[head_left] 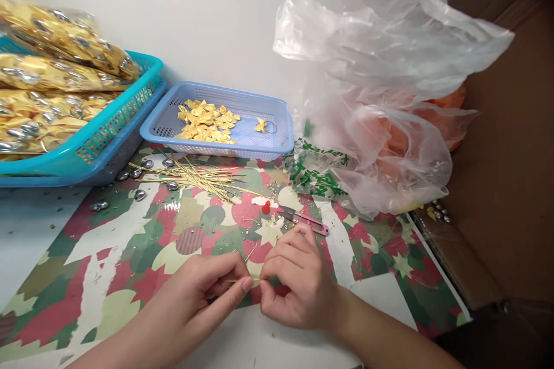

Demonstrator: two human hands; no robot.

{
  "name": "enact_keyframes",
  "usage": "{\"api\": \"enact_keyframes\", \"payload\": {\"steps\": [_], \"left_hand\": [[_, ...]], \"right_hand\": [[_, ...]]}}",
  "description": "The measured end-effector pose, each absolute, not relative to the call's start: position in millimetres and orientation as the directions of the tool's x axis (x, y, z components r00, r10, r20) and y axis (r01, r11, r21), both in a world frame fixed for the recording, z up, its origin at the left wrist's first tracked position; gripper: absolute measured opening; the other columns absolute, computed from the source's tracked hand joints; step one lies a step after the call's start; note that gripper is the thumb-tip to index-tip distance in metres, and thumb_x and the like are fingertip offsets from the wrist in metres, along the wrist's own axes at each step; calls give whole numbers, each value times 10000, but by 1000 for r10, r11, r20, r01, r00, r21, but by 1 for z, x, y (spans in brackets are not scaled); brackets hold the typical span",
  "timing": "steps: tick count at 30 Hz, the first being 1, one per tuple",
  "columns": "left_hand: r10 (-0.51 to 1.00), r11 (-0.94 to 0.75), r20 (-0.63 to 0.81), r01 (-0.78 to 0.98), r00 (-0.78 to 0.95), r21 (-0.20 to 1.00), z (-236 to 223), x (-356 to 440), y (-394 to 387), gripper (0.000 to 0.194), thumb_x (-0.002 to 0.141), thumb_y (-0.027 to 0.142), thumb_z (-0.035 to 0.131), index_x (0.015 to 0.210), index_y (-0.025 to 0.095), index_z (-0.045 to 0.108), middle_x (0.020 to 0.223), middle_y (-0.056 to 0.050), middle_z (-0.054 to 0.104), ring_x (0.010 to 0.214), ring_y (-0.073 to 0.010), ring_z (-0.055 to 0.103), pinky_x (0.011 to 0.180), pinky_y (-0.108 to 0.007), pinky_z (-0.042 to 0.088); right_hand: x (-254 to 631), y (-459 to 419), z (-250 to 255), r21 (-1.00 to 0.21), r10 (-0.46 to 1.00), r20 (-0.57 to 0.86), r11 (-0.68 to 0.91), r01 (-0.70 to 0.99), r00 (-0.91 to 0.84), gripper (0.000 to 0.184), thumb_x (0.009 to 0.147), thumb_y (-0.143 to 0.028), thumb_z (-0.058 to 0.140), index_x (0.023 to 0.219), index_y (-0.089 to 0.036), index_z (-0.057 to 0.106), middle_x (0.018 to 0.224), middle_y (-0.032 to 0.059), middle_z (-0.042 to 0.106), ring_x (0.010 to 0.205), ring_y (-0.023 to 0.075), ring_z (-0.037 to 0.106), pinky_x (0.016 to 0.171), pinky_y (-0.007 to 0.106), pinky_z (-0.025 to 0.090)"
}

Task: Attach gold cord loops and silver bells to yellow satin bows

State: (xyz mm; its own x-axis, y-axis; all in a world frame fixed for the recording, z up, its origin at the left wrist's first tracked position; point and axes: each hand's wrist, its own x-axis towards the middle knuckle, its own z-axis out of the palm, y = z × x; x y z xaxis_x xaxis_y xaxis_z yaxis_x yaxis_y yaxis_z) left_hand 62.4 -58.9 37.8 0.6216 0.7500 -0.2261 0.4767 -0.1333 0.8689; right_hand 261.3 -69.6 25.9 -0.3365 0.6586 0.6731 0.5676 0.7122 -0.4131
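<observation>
My left hand (203, 291) and my right hand (296, 282) meet low in the middle of the head view, over a camouflage-patterned sheet (130, 253). Both pinch a thin gold wire (246, 268) between thumb and fingertips, fingers curled. What sits on the wire between the fingertips is too small to make out. Just beyond the right hand lie small pink-handled snips (309, 220) and a red bead (265, 207). A loose pile of gold wires (199, 176) lies farther back, with several silver beads (138, 193) scattered to its left.
A blue mesh tray (277, 127) holds gold ribbon bows (208, 122). At left a teal basket (108, 127) carries bags of gold bows with silver beads (52, 78). A big clear plastic bag (381, 98) of orange things sits right. A cardboard box wall (511, 155) stands far right.
</observation>
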Motion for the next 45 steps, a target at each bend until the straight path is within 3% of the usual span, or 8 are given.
{"api": "enact_keyframes", "payload": {"steps": [45], "left_hand": [[784,-103,-194,431,590,897,39,60,-57,387,975,438,372,668,216,452,560,63,329,498,-113,274,458,-249,214]], "right_hand": [[266,-68,31,-420,679,658,690,590,-326,103,745,-106,562,722,-197,521,651,-41,639,672,127,551,729,332,352]]}}
